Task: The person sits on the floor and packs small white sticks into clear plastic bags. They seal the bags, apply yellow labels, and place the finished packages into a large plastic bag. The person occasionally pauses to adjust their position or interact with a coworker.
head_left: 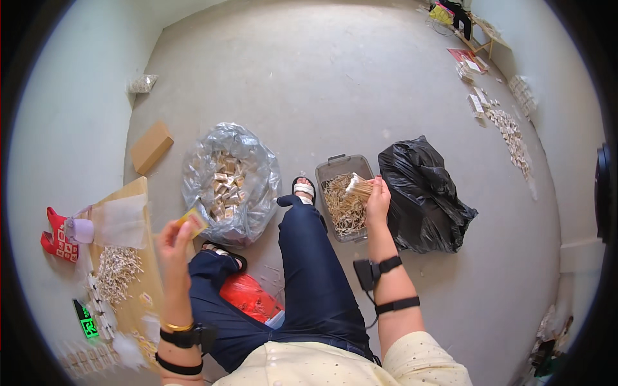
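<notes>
My left hand (pixel 175 243) pinches a small yellow packet (pixel 196 220) with printing on it, near the rim of a transparent plastic bag (pixel 262 151). Inside that bag lie many small packs (pixel 228 185) in brown and white. On the other side, my right hand (pixel 378 202) grips a bundle of cotton swabs (pixel 358 186) with wooden sticks, fanned out with white tips up and to the left. The bundle is over a grey plastic bin (pixel 333 168) heaped with loose swabs (pixel 342 212).
Right of the bin slumps a black plastic bag (pixel 425 193). A wooden table (pixel 143 225) at left carries a swab pile (pixel 119 273) and a purple-grey container (pixel 79 230). A red bag (pixel 251 297) lies between my legs; a cardboard box (pixel 152 147) stands beyond the table.
</notes>
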Tool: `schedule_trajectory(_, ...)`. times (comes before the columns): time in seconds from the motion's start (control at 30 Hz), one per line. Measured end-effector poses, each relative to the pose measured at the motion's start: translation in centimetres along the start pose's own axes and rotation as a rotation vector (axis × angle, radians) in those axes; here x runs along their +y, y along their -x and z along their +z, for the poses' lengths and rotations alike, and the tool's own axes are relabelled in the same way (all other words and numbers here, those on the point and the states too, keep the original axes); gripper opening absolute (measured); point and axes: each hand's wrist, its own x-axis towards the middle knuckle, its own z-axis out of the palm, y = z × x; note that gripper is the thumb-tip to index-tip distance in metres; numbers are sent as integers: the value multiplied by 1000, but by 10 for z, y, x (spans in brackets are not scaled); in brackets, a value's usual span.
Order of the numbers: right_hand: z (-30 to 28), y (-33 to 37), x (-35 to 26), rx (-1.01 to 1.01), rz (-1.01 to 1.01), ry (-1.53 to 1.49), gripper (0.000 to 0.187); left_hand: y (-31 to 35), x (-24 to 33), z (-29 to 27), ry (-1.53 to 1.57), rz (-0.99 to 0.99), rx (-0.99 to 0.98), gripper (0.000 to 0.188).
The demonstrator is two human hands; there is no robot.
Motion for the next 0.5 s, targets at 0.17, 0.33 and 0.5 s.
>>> schedule_trajectory(0.17, -106, -39, 133, 21, 577, 390, 70, 18, -35, -88, -57, -152, 143, 19)
schedule_trajectory(0.33, -94, 23, 119, -286, 758, 412, 63, 102, -91, -233, -52, -356, 485, 20)
schedule_trajectory(0.5, -84, 13, 124, -413, 773, 337, 47, 150, -145, -319, -55, -438, 751, 19)
